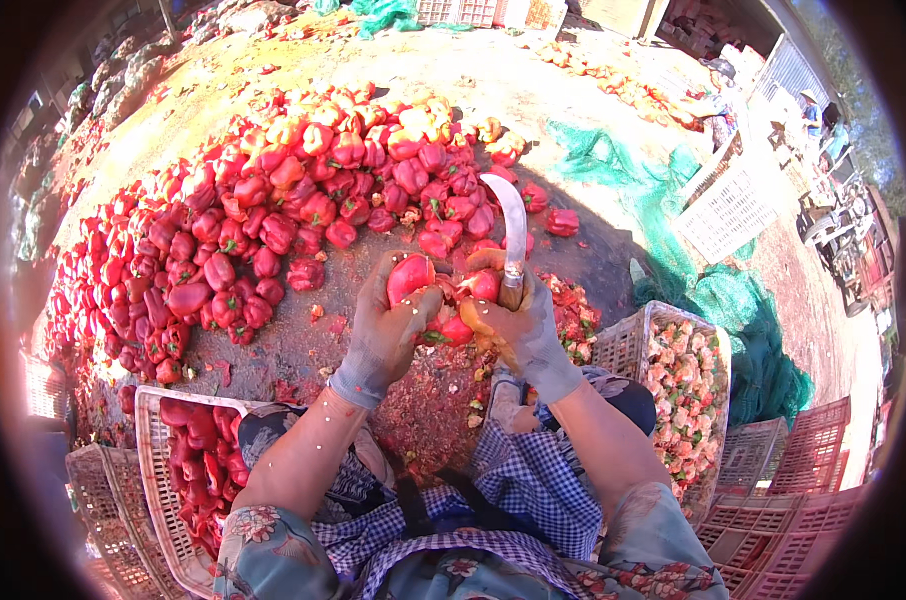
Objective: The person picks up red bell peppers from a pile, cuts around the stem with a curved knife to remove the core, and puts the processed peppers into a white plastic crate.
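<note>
Both hands wear soiled grey work gloves and meet over the ground between my knees. In my left hand (pixel 378 334) is a broken-open red bell pepper (pixel 410 277). My right hand (pixel 529 330) grips the handle of a curved, sickle-shaped knife (pixel 514 214), its blade pointing up and away from me. The right fingers also press on a red pepper piece (pixel 483 286) beside the left hand's pepper. Another red piece (pixel 453 331) hangs below, between the hands; whether these pieces are still joined is partly hidden by the fingers.
A large heap of red bell peppers (pixel 220 270) spreads ahead and left. A plastic crate (pixel 152 465) at my left holds pepper pieces; another crate (pixel 621 345) at my right holds pepper cores (pixel 682 397). Green netting (pixel 745 330) and stacked crates (pixel 805 450) lie farther right. People (pixel 811 112) are in the distance.
</note>
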Demonstrator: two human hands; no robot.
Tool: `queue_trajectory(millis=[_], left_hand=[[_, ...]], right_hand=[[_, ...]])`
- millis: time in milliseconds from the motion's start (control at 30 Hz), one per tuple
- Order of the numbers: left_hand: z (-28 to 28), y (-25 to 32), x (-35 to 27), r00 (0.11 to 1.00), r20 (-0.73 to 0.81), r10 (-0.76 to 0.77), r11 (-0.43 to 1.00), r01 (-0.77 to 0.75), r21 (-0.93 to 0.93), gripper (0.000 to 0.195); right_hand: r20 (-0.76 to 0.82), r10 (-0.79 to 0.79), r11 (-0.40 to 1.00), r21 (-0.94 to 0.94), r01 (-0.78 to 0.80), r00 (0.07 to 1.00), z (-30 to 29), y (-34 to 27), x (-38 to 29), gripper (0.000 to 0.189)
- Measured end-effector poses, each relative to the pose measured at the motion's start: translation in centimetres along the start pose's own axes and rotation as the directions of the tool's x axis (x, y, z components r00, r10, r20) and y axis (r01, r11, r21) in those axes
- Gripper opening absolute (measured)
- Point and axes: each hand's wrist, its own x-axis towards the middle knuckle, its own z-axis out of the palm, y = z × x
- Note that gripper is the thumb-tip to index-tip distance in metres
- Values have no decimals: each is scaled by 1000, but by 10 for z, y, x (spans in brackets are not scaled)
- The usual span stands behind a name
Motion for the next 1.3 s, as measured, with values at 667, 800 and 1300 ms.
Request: queue_trajectory(millis=[667,800,1300], left_hand=[[-6,-11,8,1000,-7,-8,694,1,-720,32],[-9,-20,11,994,-110,25,741,-93,-665,20],[-54,-13,37,727,-567,-387,747,-113,-655,22]], right_hand=[[-93,60,924,383,-20,994,23,-6,6,28],[-113,137,864,499,-63,984,23,0,13,24],[-102,-279,812,506,292,955,-1,-3,50,21]])
